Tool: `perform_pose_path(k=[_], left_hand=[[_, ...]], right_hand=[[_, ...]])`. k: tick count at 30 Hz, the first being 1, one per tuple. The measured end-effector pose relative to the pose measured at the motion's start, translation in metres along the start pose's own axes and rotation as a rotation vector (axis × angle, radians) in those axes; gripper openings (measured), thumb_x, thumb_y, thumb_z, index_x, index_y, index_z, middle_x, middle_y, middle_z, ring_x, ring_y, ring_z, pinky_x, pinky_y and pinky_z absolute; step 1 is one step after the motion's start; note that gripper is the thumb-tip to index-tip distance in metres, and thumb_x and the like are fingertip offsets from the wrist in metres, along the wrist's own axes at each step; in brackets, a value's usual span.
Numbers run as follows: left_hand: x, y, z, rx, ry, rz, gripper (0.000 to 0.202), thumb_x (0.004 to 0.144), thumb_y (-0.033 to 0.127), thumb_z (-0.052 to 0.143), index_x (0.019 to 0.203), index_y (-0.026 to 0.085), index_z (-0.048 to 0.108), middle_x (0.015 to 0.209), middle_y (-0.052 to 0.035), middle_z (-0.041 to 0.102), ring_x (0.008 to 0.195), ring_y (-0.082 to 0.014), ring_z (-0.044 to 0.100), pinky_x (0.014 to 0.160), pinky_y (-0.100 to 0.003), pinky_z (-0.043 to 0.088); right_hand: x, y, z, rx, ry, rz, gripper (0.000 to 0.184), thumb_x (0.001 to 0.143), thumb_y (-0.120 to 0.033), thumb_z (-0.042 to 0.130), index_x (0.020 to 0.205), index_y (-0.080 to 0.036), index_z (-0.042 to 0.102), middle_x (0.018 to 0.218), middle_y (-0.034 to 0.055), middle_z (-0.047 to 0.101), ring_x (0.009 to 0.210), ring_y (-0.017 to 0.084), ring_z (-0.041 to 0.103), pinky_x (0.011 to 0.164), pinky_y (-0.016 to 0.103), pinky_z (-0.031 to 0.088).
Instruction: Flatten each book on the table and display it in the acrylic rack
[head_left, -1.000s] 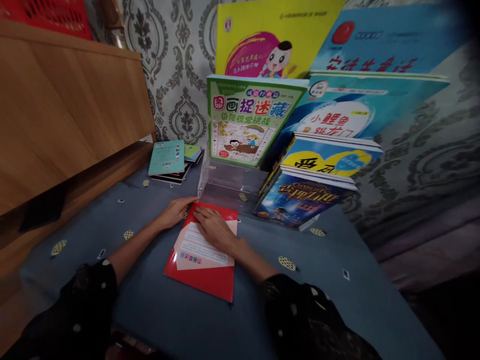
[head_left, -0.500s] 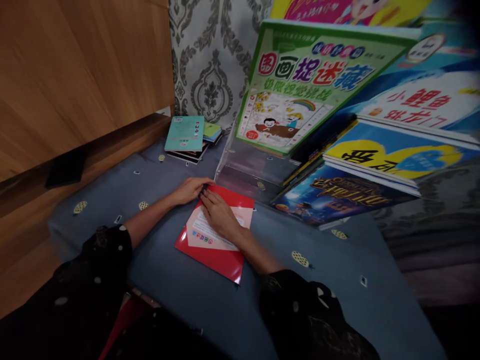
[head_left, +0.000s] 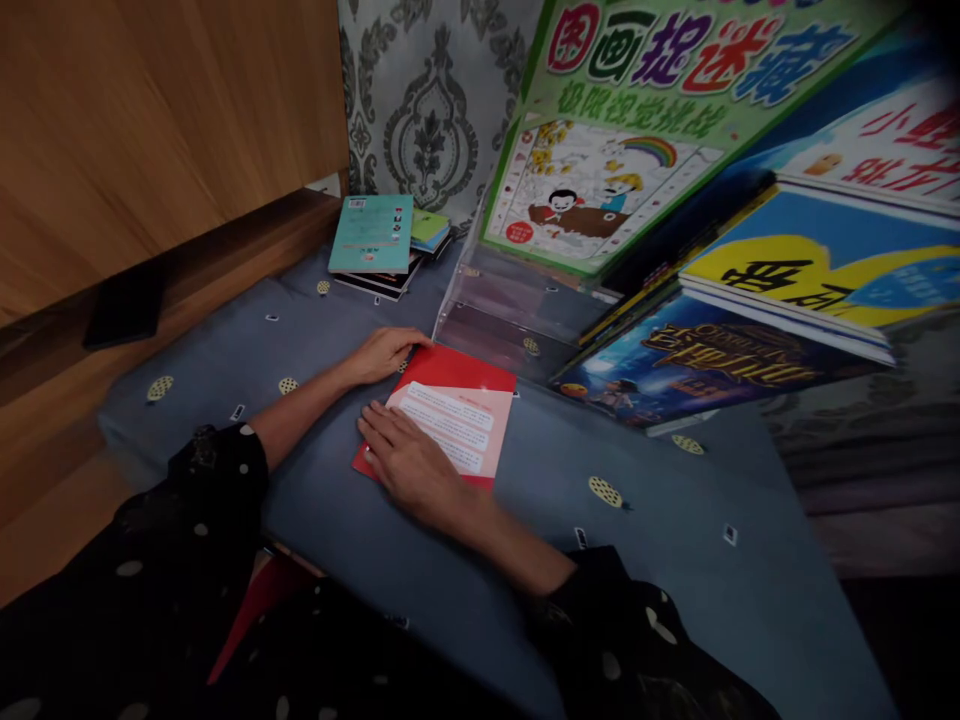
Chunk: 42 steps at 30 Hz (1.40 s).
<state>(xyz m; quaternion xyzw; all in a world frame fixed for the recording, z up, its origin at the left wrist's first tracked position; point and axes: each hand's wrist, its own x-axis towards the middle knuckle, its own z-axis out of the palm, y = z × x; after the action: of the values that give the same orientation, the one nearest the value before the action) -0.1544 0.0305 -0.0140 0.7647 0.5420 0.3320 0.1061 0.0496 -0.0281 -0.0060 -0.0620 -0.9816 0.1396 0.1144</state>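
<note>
Blue tablecloth [head_left: 712, 480] spreads rightward from beside the wooden cabinet [head_left: 172, 130]. Left hand [head_left: 386, 355] rests with bent fingers at the upper left corner of the red softcover booklet [head_left: 472, 415] (whether it pinches, I cannot tell). This booklet lies flat on the cloth, probably light, flexible and rather slippery; its side edges seem the best hold. Right hand [head_left: 412, 460], open, palm down, covers its lower left part. Beyond its top edge, the clear plastic stand [head_left: 510, 310] limits movement; rightward there is more room.
</note>
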Motion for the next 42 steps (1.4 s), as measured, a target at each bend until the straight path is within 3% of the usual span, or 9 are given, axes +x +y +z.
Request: perform_pose_path(k=[8, 15, 24, 29, 35, 42], left_hand=[[0.001, 0.004, -0.003, -0.002, -0.002, 0.045, 0.041, 0.084, 0.004, 0.039, 0.106, 0.017, 0.072, 0.113, -0.0070, 0.073, 0.106, -0.0181, 0.067, 0.096, -0.034, 0.049], [0.002, 0.009, -0.006, 0.016, -0.024, -0.019, 0.038, 0.086, 0.013, 0.040, 0.107, 0.018, 0.072, 0.115, -0.0057, 0.073, 0.110, -0.0195, 0.066, 0.099, -0.036, 0.048], [0.000, 0.009, -0.005, -0.007, -0.022, -0.042, 0.037, 0.089, 0.022, 0.040, 0.107, 0.018, 0.072, 0.116, -0.0065, 0.073, 0.111, -0.0215, 0.066, 0.102, -0.039, 0.047], [0.001, 0.012, -0.007, 0.004, -0.036, -0.064, 0.036, 0.090, 0.025, 0.040, 0.106, 0.022, 0.071, 0.117, -0.0040, 0.072, 0.113, -0.0196, 0.065, 0.104, -0.038, 0.047], [0.001, 0.016, -0.007, 0.021, -0.034, -0.048, 0.036, 0.091, 0.025, 0.038, 0.106, 0.019, 0.071, 0.118, -0.0068, 0.072, 0.109, -0.0214, 0.067, 0.099, -0.040, 0.050], [-0.004, 0.021, -0.002, 0.153, -0.037, -0.025, 0.039, 0.091, 0.024, 0.037, 0.113, 0.019, 0.068, 0.124, -0.0086, 0.070, 0.116, -0.0239, 0.065, 0.101, -0.042, 0.049]], right_hand=[[-0.004, -0.035, 0.002, -0.054, -0.024, -0.045, 0.053, 0.102, -0.034, 0.042, 0.142, 0.002, 0.044, 0.151, 0.0222, 0.043, 0.145, 0.028, 0.033, 0.122, 0.043, 0.026], [-0.011, -0.042, 0.000, -0.104, 0.017, 0.026, 0.056, 0.102, -0.039, 0.043, 0.140, 0.002, 0.046, 0.150, 0.0216, 0.044, 0.144, 0.030, 0.034, 0.122, 0.042, 0.026], [-0.048, -0.036, -0.007, -0.011, 0.036, 0.156, 0.058, 0.101, -0.040, 0.046, 0.145, -0.003, 0.038, 0.156, 0.0204, 0.035, 0.148, 0.028, 0.025, 0.122, 0.047, 0.025], [-0.073, -0.032, -0.017, 0.023, 0.036, 0.211, 0.057, 0.101, -0.037, 0.045, 0.145, -0.002, 0.039, 0.154, 0.0209, 0.038, 0.148, 0.030, 0.026, 0.122, 0.051, 0.026], [-0.102, -0.019, -0.028, 0.037, 0.030, 0.327, 0.057, 0.100, -0.037, 0.046, 0.146, -0.004, 0.039, 0.154, 0.0203, 0.038, 0.147, 0.030, 0.027, 0.121, 0.052, 0.026], [-0.111, 0.004, -0.047, 0.115, -0.011, 0.403, 0.064, 0.100, -0.045, 0.046, 0.148, -0.004, 0.038, 0.156, 0.0198, 0.035, 0.148, 0.027, 0.026, 0.122, 0.048, 0.023]])
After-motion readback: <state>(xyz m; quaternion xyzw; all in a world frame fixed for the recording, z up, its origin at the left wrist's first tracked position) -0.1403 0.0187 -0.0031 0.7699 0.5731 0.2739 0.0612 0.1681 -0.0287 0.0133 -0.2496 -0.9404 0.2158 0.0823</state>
